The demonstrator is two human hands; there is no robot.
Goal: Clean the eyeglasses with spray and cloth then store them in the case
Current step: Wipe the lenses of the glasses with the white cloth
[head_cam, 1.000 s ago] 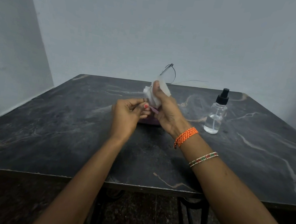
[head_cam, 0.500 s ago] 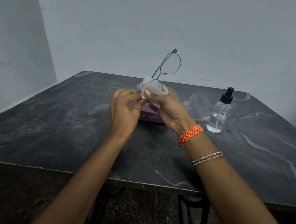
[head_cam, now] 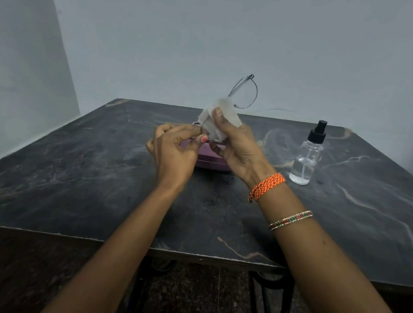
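The thin, dark wire-rimmed eyeglasses (head_cam: pixel 245 91) are held up in the air above the middle of the dark marbled stone table (head_cam: pixel 70 180), tilted so that 1 lens ring stands high against the pale grey wall (head_cam: pixel 239 32) while the lower lens is wrapped in a white cleaning cloth (head_cam: pixel 218 122). The right hand (head_cam: pixel 239 149) is clamped on that cloth, its thumb pressed flat on the near face and its fingers curled behind, pinching the covered lens between them. The left hand (head_cam: pixel 173 150) sits just beside it, fingers curled together, with the thumb and a forefinger pinching the lower edge of the frame where the wire emerges from the cloth. The 2 hands nearly touch.

Directly below and behind the hands, a mauve, oblong hard eyeglass case (head_cam: pixel 212 162) lies flat on the table, mostly hidden by them; whether it is open or closed cannot be told. To the right, well apart from the hands, a small clear plastic spray bottle with a black pump top (head_cam: pixel 307 156) stands upright, holding a little clear liquid. The right forearm wears a braided orange wristband (head_cam: pixel 267 187) and a thin beaded bangle (head_cam: pixel 290 220).
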